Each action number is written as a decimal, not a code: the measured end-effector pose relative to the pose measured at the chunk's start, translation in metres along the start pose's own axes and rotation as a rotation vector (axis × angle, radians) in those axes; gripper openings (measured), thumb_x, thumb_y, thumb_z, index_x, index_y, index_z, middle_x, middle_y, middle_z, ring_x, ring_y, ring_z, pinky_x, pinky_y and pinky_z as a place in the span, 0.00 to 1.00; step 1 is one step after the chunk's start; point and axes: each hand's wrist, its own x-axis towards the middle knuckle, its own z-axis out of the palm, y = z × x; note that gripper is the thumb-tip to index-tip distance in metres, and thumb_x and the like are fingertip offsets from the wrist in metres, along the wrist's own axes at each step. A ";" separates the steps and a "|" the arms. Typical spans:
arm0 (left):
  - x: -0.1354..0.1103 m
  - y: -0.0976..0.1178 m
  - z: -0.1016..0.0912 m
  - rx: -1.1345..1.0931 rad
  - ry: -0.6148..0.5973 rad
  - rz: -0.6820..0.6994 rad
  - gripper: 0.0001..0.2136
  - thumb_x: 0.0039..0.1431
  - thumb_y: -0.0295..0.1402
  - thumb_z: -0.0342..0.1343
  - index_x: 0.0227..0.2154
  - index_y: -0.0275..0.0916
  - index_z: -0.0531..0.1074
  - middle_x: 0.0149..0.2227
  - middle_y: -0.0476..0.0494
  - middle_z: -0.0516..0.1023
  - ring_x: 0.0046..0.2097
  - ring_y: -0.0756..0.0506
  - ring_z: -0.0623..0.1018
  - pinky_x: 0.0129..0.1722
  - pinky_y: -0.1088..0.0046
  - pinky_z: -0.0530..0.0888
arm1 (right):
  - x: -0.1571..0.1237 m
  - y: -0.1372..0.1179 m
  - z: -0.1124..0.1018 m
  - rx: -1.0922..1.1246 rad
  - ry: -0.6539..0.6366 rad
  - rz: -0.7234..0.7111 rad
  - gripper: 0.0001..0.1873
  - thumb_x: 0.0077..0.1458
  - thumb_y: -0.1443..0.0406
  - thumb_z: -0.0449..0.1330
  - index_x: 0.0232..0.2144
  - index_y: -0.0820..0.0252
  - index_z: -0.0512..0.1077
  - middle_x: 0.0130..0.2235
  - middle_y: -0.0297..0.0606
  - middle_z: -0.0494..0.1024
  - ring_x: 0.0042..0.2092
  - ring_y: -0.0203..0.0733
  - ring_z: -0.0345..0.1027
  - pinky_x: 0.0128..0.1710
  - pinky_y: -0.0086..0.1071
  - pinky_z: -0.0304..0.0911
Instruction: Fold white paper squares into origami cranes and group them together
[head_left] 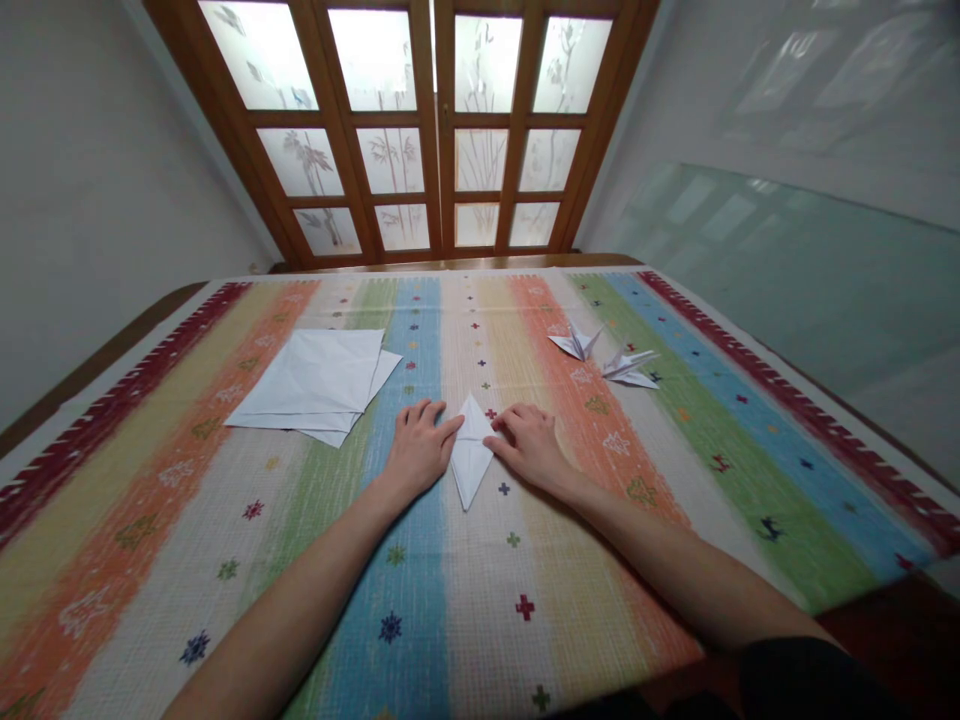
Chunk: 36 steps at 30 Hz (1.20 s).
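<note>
A white folded paper (471,452), kite-shaped with points toward and away from me, lies flat on the striped tablecloth (450,600). My left hand (417,446) rests palm down on its left side, fingertips pressing the paper's left edge. Over on the other side, my right hand (529,442) lies with fingers stretched flat and fingertips on the paper's right edge. Neither hand grips anything.
A stack of white paper sheets (315,385) lies at the left of the table. Two finished white paper cranes (576,342) (628,368) sit at the right rear. A wooden window (435,130) stands behind the table; walls close in on both sides.
</note>
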 end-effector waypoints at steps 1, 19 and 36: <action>0.000 0.000 0.000 -0.009 0.004 -0.003 0.14 0.63 0.34 0.51 0.48 0.47 0.75 0.53 0.39 0.72 0.57 0.36 0.66 0.55 0.52 0.63 | 0.000 -0.002 0.001 -0.005 0.001 0.006 0.08 0.56 0.60 0.62 0.35 0.58 0.74 0.41 0.43 0.75 0.46 0.49 0.65 0.46 0.41 0.50; 0.006 0.001 -0.003 -0.990 0.106 -0.336 0.09 0.54 0.38 0.57 0.34 0.37 0.73 0.33 0.45 0.79 0.35 0.46 0.77 0.40 0.68 0.74 | 0.007 -0.003 0.006 0.988 0.080 0.133 0.08 0.46 0.62 0.64 0.25 0.58 0.69 0.39 0.39 0.77 0.38 0.40 0.70 0.40 0.35 0.65; 0.003 0.010 -0.010 -1.156 0.125 -0.362 0.11 0.52 0.40 0.60 0.31 0.37 0.78 0.30 0.45 0.81 0.33 0.46 0.78 0.36 0.70 0.74 | 0.004 -0.004 0.001 0.987 0.100 0.158 0.09 0.45 0.60 0.66 0.30 0.57 0.77 0.28 0.35 0.78 0.30 0.39 0.70 0.33 0.35 0.67</action>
